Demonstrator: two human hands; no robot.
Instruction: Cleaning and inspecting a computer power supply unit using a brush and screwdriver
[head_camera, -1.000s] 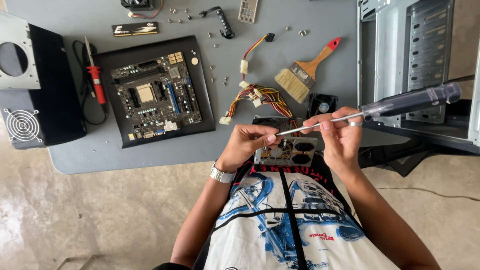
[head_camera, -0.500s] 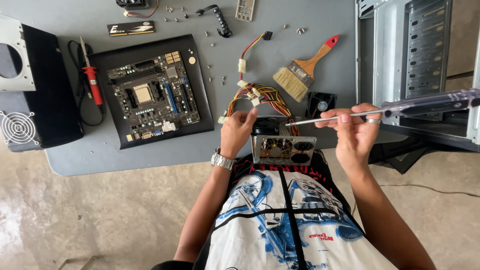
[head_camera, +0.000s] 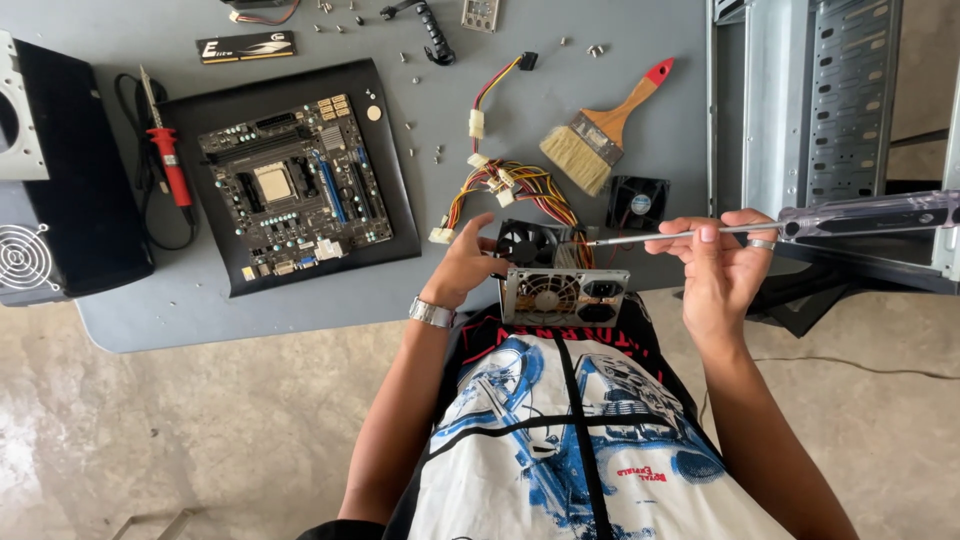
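A metal power supply unit (head_camera: 566, 296) with a round fan grille rests at the table's front edge against my lap, its bundle of coloured cables (head_camera: 500, 186) trailing back onto the table. My left hand (head_camera: 468, 262) grips the unit's left side. My right hand (head_camera: 718, 262) holds a long screwdriver (head_camera: 860, 215) with a clear handle, held level, its shaft pinched in my fingers and its tip pointing left over the unit's top.
A motherboard (head_camera: 292, 188) lies on a black mat at left, beside a red-handled soldering iron (head_camera: 168, 158). A paintbrush (head_camera: 605, 128), a small black fan (head_camera: 638, 202) and several loose screws lie on the grey table (head_camera: 150, 310). An open computer case (head_camera: 820, 110) stands right, a black panel (head_camera: 70, 190) left.
My hands have drawn apart. The left hand moved from the screwdriver tip to the power supply's left side. The right hand carried the screwdriver rightwards.
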